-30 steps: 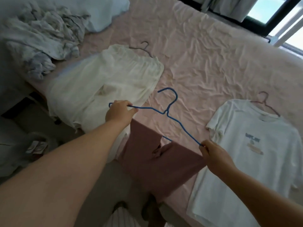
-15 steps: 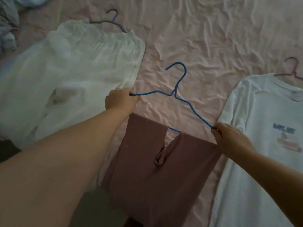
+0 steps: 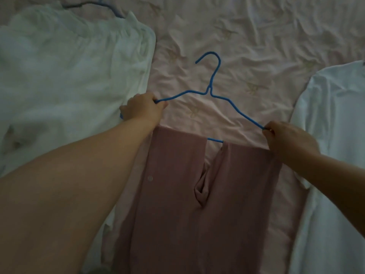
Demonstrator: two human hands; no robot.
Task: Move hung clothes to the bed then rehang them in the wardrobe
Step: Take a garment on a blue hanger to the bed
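A blue wire hanger (image 3: 211,89) lies over the pink bed sheet (image 3: 246,36), its hook pointing away from me. Dusty-pink trousers (image 3: 177,194) are folded over its bottom bar and spread down the bed toward me. My left hand (image 3: 141,108) grips the hanger's left end. My right hand (image 3: 286,139) grips its right end. Whether hanger and trousers rest fully on the sheet cannot be told.
A white garment (image 3: 69,76) on a grey-blue hanger (image 3: 94,6) lies to the left, touching my left hand. A white T-shirt (image 3: 331,155) lies to the right. Bare wrinkled sheet shows between them, beyond the hook.
I have leaned in over the bed. Both hands carried the hanger and trousers forward and lower onto the sheet between the two white garments. The grips are unchanged.
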